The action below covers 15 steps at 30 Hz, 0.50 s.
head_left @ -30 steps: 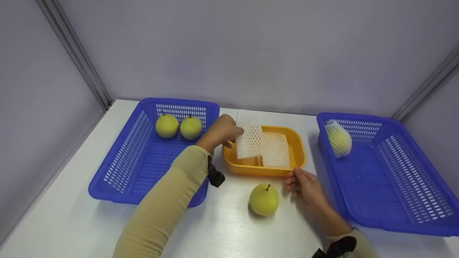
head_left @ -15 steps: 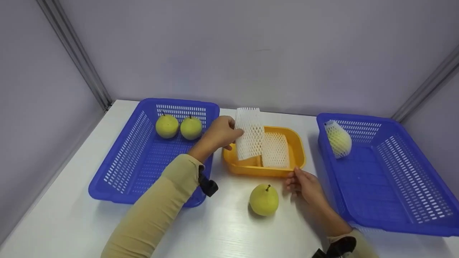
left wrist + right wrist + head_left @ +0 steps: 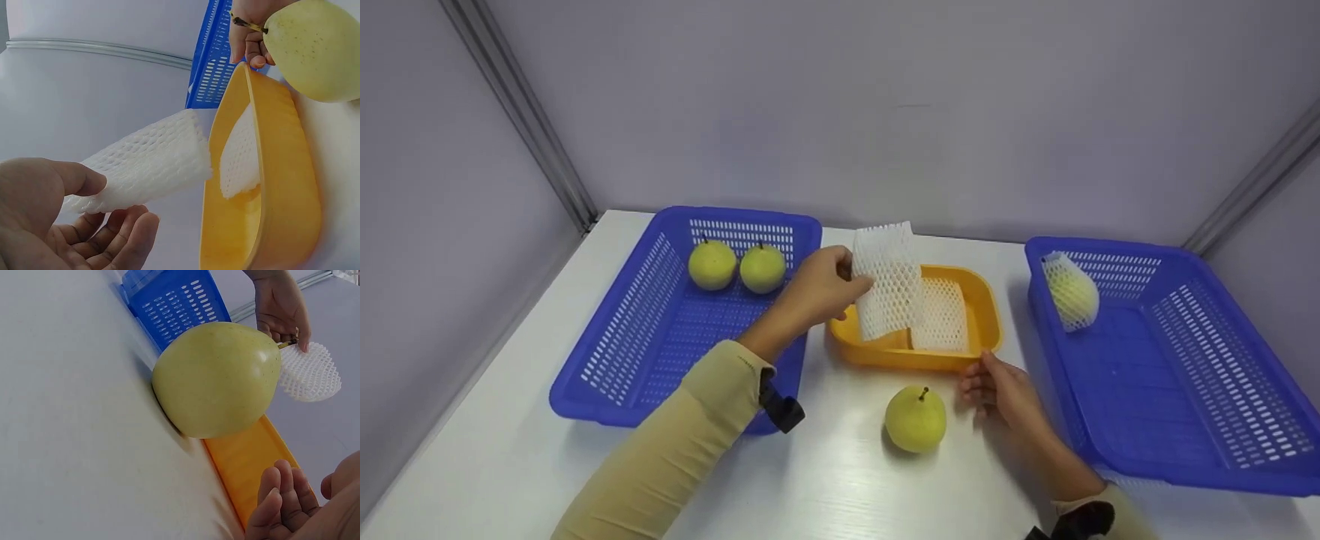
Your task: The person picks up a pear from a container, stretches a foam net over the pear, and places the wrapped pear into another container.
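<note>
Left hand (image 3: 825, 283): pinching a white foam net (image 3: 889, 281) by its left edge, thumb on one face, fingers behind. The net stands tilted over the left half of a yellow tray (image 3: 900, 360), its upper end reaching past the far rim; whether its lower end touches the tray cannot be told.

Right hand (image 3: 1011, 390): at the near right corner of the tray, thumb at the rim, fingers bent loosely by the outer wall — whether it truly grips cannot be told. The two hands are apart, the held net lying to the right of the left hand and to the left of and beyond the right hand.

A second foam net (image 3: 941, 319) lies inside the tray, on the right side. A bare pear (image 3: 916, 420), stem up, rests on the white table (image 3: 840, 487) in front of the tray, just left of the right hand.

Left blue basket (image 3: 705, 322): two pears (image 3: 712, 265), side by side at the far end. Right blue basket (image 3: 1155, 390): one netted pear (image 3: 1072, 292) against the left wall.
</note>
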Each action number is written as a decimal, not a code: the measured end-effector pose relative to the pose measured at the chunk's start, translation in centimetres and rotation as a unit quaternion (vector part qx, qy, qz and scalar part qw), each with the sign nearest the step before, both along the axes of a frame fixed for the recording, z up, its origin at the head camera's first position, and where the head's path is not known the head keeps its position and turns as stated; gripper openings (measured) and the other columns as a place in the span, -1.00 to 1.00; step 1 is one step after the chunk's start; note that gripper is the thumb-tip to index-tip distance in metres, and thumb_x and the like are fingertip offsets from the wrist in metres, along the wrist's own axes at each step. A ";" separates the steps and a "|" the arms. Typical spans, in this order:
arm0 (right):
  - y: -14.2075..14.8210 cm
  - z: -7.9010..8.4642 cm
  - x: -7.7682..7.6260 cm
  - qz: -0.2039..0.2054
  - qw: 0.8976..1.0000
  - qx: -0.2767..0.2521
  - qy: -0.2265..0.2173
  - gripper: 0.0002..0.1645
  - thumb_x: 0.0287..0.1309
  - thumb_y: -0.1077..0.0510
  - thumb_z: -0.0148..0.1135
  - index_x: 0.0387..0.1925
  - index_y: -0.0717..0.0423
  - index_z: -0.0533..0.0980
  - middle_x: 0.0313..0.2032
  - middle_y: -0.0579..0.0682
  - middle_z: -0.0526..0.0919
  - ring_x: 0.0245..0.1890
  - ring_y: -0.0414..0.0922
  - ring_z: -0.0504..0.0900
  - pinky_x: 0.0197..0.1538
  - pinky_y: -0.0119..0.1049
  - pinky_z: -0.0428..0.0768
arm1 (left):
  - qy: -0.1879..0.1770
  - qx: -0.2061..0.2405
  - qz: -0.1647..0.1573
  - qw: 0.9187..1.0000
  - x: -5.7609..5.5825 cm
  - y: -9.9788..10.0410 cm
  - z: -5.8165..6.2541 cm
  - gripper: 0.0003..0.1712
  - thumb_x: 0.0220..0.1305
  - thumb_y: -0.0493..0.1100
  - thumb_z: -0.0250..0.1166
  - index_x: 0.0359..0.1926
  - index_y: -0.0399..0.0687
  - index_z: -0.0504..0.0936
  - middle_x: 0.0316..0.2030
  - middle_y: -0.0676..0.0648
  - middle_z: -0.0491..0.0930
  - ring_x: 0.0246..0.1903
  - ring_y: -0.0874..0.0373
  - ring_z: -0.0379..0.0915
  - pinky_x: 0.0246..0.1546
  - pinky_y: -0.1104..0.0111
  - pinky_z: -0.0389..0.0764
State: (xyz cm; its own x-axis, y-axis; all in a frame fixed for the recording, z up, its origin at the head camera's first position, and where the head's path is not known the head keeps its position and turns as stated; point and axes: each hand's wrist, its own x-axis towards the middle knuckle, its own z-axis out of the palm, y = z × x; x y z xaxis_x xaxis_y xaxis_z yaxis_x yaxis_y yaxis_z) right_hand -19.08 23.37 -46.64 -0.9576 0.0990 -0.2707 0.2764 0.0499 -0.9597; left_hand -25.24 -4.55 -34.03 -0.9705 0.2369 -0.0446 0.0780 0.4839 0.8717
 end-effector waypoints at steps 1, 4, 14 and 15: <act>0.0 0.1 0.1 -0.001 1.000 0.006 -0.005 -0.45 0.63 -0.06 -0.20 -0.33 0.17 0.56 -0.48 -0.05 0.65 -0.49 -0.18 0.61 -0.50 -0.37 0.49 | 0.009 0.004 -0.001 1.000 0.1 -0.1 0.0 -0.77 0.41 -0.11 0.30 -0.17 -0.19 0.49 -0.29 -0.11 0.53 -0.44 0.12 0.52 -0.44 0.32 0.69; 0.1 0.8 0.6 -0.003 1.000 0.027 -0.011 -0.47 0.62 -0.10 -0.17 -0.30 0.16 0.55 -0.46 -0.06 0.65 -0.46 -0.18 0.58 -0.49 -0.36 0.43 | 0.038 0.023 -0.003 0.999 0.7 -0.3 -0.1 -0.76 0.40 -0.12 0.31 -0.12 -0.21 0.52 -0.24 -0.13 0.58 -0.39 0.10 0.54 -0.45 0.36 0.67; -1.4 4.1 2.8 0.014 0.989 0.034 0.140 -0.60 0.58 0.13 -0.04 -0.29 0.33 0.55 -0.43 0.05 0.64 -0.44 -0.13 0.51 -0.50 -0.44 0.35 | 0.155 0.101 -0.014 0.983 3.5 1.2 -0.7 -0.76 0.41 -0.17 0.30 -0.01 -0.20 0.55 -0.14 -0.09 0.65 -0.10 0.09 0.60 -0.14 0.30 0.68; -1.6 4.4 3.0 0.022 0.987 0.043 0.153 -0.63 0.57 0.15 -0.01 -0.28 0.35 0.56 -0.43 0.05 0.64 -0.45 -0.14 0.50 -0.50 -0.45 0.35 | 0.167 0.111 -0.017 0.979 3.9 1.5 -0.8 -0.77 0.41 -0.18 0.30 -0.02 -0.20 0.56 -0.13 -0.09 0.65 -0.07 0.11 0.60 -0.12 0.31 0.68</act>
State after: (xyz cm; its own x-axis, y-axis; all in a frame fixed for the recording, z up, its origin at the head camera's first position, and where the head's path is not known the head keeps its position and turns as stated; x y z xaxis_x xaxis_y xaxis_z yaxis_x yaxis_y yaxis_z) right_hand -16.09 21.77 -42.24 -0.9971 0.0657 0.0394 -0.0298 0.1404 -0.9896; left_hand -21.37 -3.04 -34.85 -0.9135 0.2369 0.3309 0.3900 0.2775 0.8780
